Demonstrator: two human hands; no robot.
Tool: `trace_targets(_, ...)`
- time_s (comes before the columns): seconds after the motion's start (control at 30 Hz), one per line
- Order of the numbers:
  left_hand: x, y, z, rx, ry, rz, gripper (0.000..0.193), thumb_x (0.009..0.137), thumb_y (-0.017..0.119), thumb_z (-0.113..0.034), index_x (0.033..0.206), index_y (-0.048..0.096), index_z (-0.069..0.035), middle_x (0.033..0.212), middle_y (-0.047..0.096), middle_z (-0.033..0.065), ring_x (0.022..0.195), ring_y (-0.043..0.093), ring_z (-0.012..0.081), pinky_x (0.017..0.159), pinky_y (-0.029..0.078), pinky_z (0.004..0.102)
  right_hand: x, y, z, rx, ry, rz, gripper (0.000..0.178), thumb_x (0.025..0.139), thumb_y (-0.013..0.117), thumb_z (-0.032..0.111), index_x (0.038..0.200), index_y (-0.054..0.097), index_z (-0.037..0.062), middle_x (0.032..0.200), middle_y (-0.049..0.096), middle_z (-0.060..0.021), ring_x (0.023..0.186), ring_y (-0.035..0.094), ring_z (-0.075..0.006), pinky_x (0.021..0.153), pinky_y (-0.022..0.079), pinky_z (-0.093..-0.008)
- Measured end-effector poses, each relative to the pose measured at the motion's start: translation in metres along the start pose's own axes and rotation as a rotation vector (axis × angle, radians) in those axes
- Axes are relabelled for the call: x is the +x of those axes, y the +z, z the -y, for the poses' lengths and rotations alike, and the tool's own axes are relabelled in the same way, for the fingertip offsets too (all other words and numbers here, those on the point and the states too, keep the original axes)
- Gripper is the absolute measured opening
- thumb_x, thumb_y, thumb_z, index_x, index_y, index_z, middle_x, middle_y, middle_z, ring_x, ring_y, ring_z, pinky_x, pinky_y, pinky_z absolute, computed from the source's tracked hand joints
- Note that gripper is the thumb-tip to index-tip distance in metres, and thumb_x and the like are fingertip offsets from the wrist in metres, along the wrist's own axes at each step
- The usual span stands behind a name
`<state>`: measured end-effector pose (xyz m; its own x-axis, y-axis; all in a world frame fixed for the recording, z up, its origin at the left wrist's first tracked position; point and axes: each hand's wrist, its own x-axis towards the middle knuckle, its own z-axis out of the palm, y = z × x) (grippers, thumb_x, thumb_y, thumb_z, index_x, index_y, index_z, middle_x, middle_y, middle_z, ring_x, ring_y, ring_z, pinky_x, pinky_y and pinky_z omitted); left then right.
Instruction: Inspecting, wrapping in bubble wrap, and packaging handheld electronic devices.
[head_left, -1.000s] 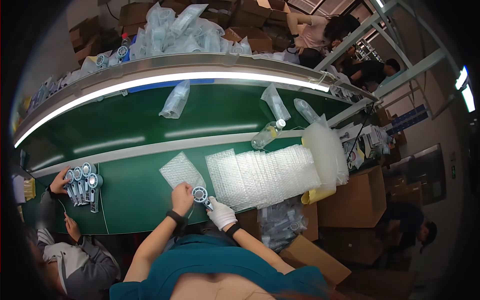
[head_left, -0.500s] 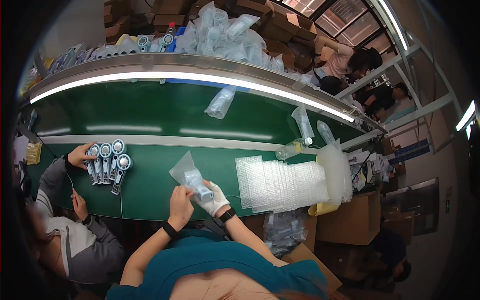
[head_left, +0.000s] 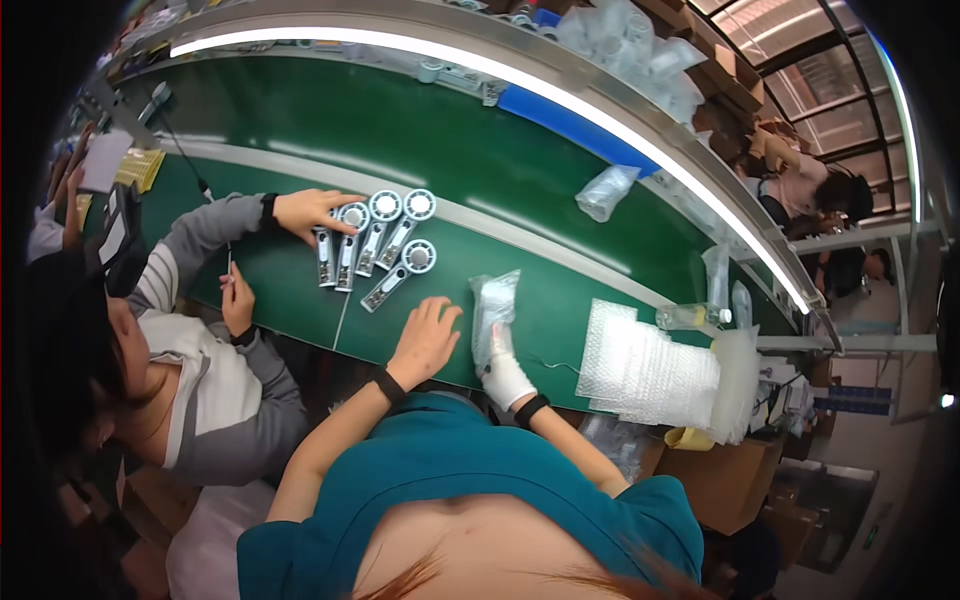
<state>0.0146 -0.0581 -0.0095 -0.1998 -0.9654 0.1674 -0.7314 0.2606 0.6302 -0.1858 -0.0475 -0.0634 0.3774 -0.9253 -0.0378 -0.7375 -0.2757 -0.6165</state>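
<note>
In my right hand (head_left: 507,380), which wears a white glove, is a light blue handheld fan in a clear plastic bag (head_left: 495,300); the fingers are partly hidden behind the bag. My bare left hand (head_left: 428,335) is empty beside it, fingers stretched toward the unbagged fans. One loose fan (head_left: 402,272) lies aslant on the green bench (head_left: 262,270), nearest to that hand. Just beyond it is a row of several more fans (head_left: 370,235), with a co-worker's hand (head_left: 318,213) on the leftmost ones.
Stacked bubble-wrap bags (head_left: 650,365) cover the bench to the right, with a clear plastic bottle (head_left: 692,317) behind. Another bagged fan (head_left: 607,192) lies on the far green surface. A lit lamp strip (head_left: 480,62) spans above. At the left sits a co-worker (head_left: 220,390); cardboard boxes (head_left: 725,485) stand lower right.
My left hand has let go of the bagged fan and opened, moving toward the loose fans. My right hand keeps the bagged fan, now held more upright. The whole view has swung left.
</note>
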Motion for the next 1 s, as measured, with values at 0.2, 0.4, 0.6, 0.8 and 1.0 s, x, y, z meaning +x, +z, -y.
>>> trace_targets(0.2, -0.006, -0.013, 0.058, 0.269, -0.356, -0.155, 0.054, 0.072, 0.067, -0.016, 0.118, 0.043, -0.001, 0.108, 0.046, 0.0165, 0.101, 0.044, 0.0323, 0.087, 0.039, 0.0403, 0.161, -0.034, -0.022, 0.136, 0.353, -0.375, 0.064, 0.078, 0.053, 0.009, 0.137, 0.029, 0.0039, 0.121, 0.05, -0.0272, 0.107, 0.053, -0.0361, 0.09, 0.041, -0.035)
trace_targets(0.4, -0.006, -0.001, 0.082, 0.055, -0.556, 0.137, 0.039, 0.075, 0.063, -0.017, 0.103, 0.043, 0.001, 0.098, 0.046, 0.0221, 0.089, 0.054, 0.0405, 0.074, 0.047, 0.0428, 0.135, -0.038, 0.056, 0.263, 0.142, -0.123, 0.058, 0.081, 0.058, 0.022, 0.134, 0.038, 0.0087, 0.123, 0.049, -0.0243, 0.105, 0.052, -0.0354, 0.092, 0.04, -0.0351)
trace_targets(0.6, -0.01, 0.006, 0.031, -0.287, -0.162, 0.05, 0.044, 0.078, 0.058, -0.012, 0.116, 0.041, 0.004, 0.101, 0.053, 0.0249, 0.086, 0.055, 0.0422, 0.077, 0.044, 0.0437, 0.105, -0.062, 0.078, -0.374, -0.403, -0.181, 0.06, 0.077, 0.06, 0.032, 0.128, 0.044, 0.0049, 0.131, 0.042, -0.0213, 0.121, 0.039, -0.0374, 0.101, 0.028, -0.0509)
trace_targets(0.8, -0.002, 0.008, -0.038, -0.363, -0.037, 0.168, 0.044, 0.078, 0.058, -0.01, 0.117, 0.043, 0.004, 0.097, 0.056, 0.0259, 0.086, 0.057, 0.039, 0.074, 0.045, 0.0415, 0.094, -0.098, 0.05, -0.45, -0.259, -0.248, 0.06, 0.08, 0.056, 0.036, 0.132, 0.041, 0.0082, 0.136, 0.038, -0.0197, 0.127, 0.033, -0.0358, 0.104, 0.022, -0.0503)
trace_targets(1.0, 0.008, 0.013, -0.078, -0.437, 0.005, 0.292, 0.044, 0.076, 0.057, -0.006, 0.117, 0.043, 0.004, 0.097, 0.057, 0.0247, 0.086, 0.057, 0.0402, 0.076, 0.046, 0.0413, 0.077, -0.126, -0.002, -0.323, -0.029, -0.456, 0.068, 0.081, 0.054, 0.039, 0.138, 0.03, 0.0099, 0.138, 0.032, -0.0234, 0.127, 0.032, -0.0391, 0.104, 0.023, -0.0512)
